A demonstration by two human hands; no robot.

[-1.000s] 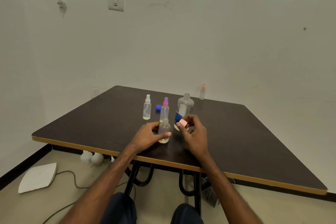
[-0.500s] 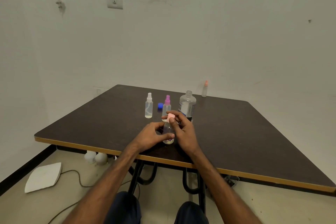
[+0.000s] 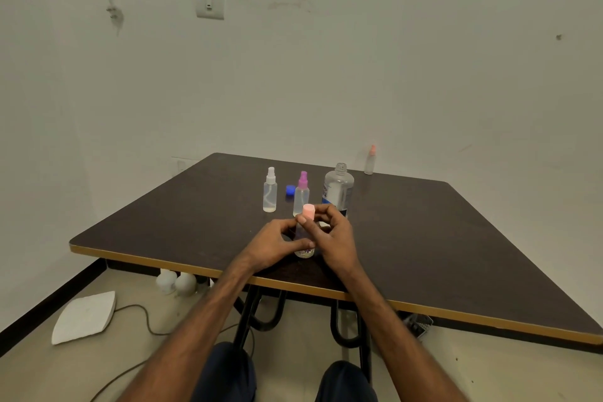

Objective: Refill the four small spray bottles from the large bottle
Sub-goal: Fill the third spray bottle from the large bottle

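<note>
My left hand (image 3: 277,243) is wrapped around the body of a small clear bottle (image 3: 305,252) that stands on the dark table (image 3: 456,238), near the front edge and about midway across it. The fingers curl round its far side and the thumb lies across its near side. My right hand (image 3: 332,238) is just beside it on the right, with its thumb and fingertips pinching a pink cap (image 3: 308,210) that sits on top of that bottle's neck. I cannot tell whether the cap is threaded on or only resting there. The bottle stands upright, and only its lower end with a printed label shows between my hands.

Farther back stand three more upright containers in a loose row. A white-topped spray bottle (image 3: 270,191) is on the left. A purple-topped spray bottle (image 3: 301,192) is in the middle, just behind my fingers. The large bottle (image 3: 339,188), clear with a blue label and an open mouth, is on the right, with my right hand in front of its base. A blue cap (image 3: 290,189) lies on the table between the two spray bottles, slightly behind them. An orange-topped bottle (image 3: 370,161) stands well apart at the far edge, close to the wall.

A switch plate (image 3: 209,3) is mounted on the wall. On the floor to the left lie a white slab (image 3: 85,316) and a cable (image 3: 143,316).
</note>
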